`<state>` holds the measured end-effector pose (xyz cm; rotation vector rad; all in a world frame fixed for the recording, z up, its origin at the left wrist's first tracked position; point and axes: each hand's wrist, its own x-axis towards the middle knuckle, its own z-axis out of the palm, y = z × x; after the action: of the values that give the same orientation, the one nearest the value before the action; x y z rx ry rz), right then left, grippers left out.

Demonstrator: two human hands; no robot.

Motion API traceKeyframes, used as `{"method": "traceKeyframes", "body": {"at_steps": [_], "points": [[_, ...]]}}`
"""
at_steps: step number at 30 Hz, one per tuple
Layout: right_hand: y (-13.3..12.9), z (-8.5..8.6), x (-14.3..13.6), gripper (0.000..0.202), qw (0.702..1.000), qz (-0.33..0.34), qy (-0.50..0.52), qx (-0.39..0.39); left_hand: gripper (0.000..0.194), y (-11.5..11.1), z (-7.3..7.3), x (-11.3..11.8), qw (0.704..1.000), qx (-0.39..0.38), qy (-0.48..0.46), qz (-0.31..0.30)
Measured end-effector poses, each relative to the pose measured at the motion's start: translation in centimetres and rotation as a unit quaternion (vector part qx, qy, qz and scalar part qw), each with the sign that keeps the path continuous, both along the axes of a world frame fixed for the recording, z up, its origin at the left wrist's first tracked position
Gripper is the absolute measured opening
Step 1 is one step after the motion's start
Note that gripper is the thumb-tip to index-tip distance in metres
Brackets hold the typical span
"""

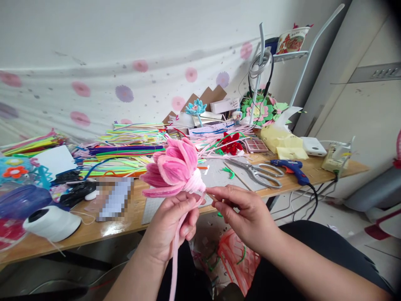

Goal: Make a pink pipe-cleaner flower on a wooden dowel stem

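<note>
My left hand (175,223) is closed round the base of a pink pipe-cleaner flower (172,165), whose petals tip up and to the left. Pale pink strands are wound round its neck (194,182). A long light-pink pipe cleaner (175,259) runs down from there past my left fingers. At the flower's right side, my right hand (239,211) is pinched, its fingertips touching or nearly touching the wound neck. Something thin and tan shows between those fingers; its kind cannot be made out.
On the wooden table lie large scissors (260,171), a blue glue gun (291,169), bundles of coloured pipe cleaners (125,152) and a white thread cone (52,223). A red fuzzy flower (231,143) and a blue one (196,108) stand behind. Below hangs a red plastic bag (238,255).
</note>
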<state>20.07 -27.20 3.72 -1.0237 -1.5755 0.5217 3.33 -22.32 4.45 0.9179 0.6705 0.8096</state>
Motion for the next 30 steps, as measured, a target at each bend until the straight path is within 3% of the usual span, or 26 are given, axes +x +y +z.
{"method": "traceKeyframes", "body": {"at_steps": [4,8,12,17,30], "points": [[0.1,0.3,0.2,0.03,0.998,0.011,0.042,-0.036,0.014,0.0,-0.5,-0.2,0.999,0.033,-0.035,0.0],[0.3,0.5,0.2,0.028,0.981,0.046,0.153,-0.106,0.011,0.2,-1.4,0.4,0.994,0.058,-0.088,-0.002],[0.6,0.5,-0.2,0.027,0.945,0.095,0.267,-0.164,0.012,0.9,-2.4,1.9,0.986,0.103,-0.112,0.063],[0.8,0.3,-0.6,0.026,0.916,0.116,0.33,-0.194,0.016,1.4,-2.9,3.5,0.978,0.114,-0.132,0.113],[0.8,0.5,-1.1,0.025,0.889,0.131,0.38,-0.219,0.034,2.5,-2.7,3.7,0.984,0.084,-0.144,0.067]]}}
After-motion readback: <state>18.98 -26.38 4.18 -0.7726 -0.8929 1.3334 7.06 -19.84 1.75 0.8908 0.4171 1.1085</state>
